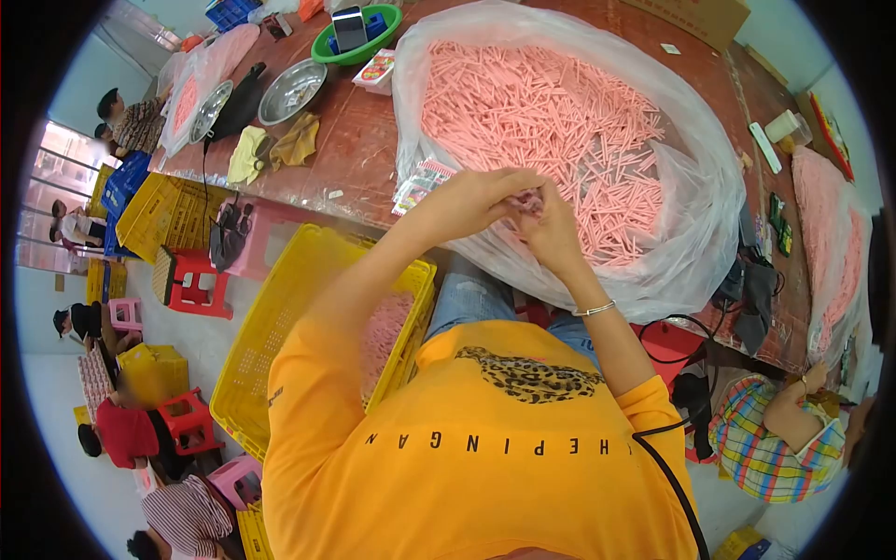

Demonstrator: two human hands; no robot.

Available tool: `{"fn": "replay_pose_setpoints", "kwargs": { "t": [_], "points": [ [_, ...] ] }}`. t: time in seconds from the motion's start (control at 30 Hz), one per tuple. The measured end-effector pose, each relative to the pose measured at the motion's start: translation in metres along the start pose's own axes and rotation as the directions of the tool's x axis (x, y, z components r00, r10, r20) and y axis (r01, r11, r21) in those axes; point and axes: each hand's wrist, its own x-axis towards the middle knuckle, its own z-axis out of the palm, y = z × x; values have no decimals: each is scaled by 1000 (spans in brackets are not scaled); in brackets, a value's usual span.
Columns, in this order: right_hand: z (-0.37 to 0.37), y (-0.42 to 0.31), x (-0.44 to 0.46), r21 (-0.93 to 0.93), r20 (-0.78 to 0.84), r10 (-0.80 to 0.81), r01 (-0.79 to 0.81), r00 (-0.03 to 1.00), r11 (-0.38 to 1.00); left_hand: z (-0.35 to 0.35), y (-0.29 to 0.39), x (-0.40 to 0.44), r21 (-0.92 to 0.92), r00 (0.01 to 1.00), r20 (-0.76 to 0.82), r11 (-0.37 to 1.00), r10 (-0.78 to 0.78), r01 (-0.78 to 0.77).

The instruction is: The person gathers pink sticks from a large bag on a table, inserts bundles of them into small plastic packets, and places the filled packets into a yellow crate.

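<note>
My left hand (471, 203) and my right hand (553, 231) meet over the near edge of a clear plastic bag (705, 201). Between their curled fingers is a small bunch of pink pieces (527, 201), partly covered by the fingers. A bracelet circles my right wrist. Many thin pink sticks (541, 103) fill the open bag just beyond my hands. Beside my left hand, a printed packet (423, 185) lies on the red table (359, 154).
A yellow crate (271, 327) with pink pieces stands at the left of my lap. On the table are a green basket (387, 19), a metal bowl (292, 91) and another bag (826, 233). A person in a checked shirt (775, 448) sits at the right; several people are at the left.
</note>
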Motion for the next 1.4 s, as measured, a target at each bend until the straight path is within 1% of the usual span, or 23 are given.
{"fn": "replay_pose_setpoints", "kwargs": {
  "t": [0.03,0.1,0.13,0.2,0.23,0.27,0.3,0.33,0.37,0.43,0.47,0.53,0.6,0.67,0.73,0.83,0.93,1.03,1.13,1.23,1.3,1.33,1.4],
  "points": [
    [1,1,0,25,-32,27,-26,999,999,1,-3,0,21,999,-14,999,33,-33],
    [-2,8,7,-98,-154,-191,177,970,979,-2,-12,0,75,994,-51,993,96,-92],
    [-3,11,7,-160,-197,-299,270,934,949,-10,-7,-2,105,988,-107,989,116,-104],
    [-9,12,0,-96,-214,-129,111,968,989,-31,-15,-11,83,965,-207,986,160,-145],
    [-12,19,-4,5,-160,-48,50,986,999,-43,-16,-21,78,950,-258,984,178,-163],
    [-16,29,-8,103,-96,32,-22,995,994,-59,-10,-37,87,955,-279,993,99,-77],
    [-17,38,-13,137,-100,61,-47,993,989,-78,-5,-57,95,954,-299,995,16,13],
    [-16,50,-17,174,-101,94,-75,990,982,-94,-11,-80,190,955,-296,981,31,27],
    [-18,60,-18,129,-91,104,-92,990,987,-106,-21,-104,281,951,-294,960,90,-4],
    [-15,68,-24,60,-76,96,-91,993,994,-111,-26,-161,387,944,-329,914,13,122],
    [-11,66,-24,37,-80,62,-59,995,998,-107,-32,-193,291,938,-304,921,-166,257],
    [-8,64,-22,-18,-106,-4,2,994,1000,-82,-56,-268,108,853,-203,855,-480,507],
    [-3,64,-22,-80,-126,-60,50,990,996,-53,-79,-344,172,847,-76,830,-526,531],
    [-5,64,-22,-40,-110,-11,6,994,999,-23,-98,-421,327,838,59,804,-542,497],
    [-6,69,-23,-1,-108,9,-10,994,1000,-3,-104,-483,437,660,183,661,-729,609],
    [-4,62,-23,-28,-127,35,-39,991,999,16,-97,-534,387,522,216,563,-825,730],
    [-3,62,-23,-54,-135,29,-37,990,998,49,-96,-563,354,594,249,643,-765,679],
    [-4,68,-23,-88,-125,-11,0,992,996,90,-90,-564,84,727,266,767,-633,636],
    [-3,70,-21,-118,-116,-36,22,993,993,124,-94,-559,100,791,238,825,-563,557],
    [-3,69,-23,-120,-125,-24,9,992,993,138,-98,-540,249,657,472,804,-587,540],
    [-5,66,-22,-131,-137,-27,9,990,991,131,-84,-526,427,807,287,823,-516,374],
    [-4,65,-22,-143,-138,-28,8,990,990,128,-75,-522,516,867,200,801,-457,304],
    [-2,66,-23,-145,-128,-32,13,991,989,129,-60,-529,464,842,-54,733,-537,498]
  ]
}}
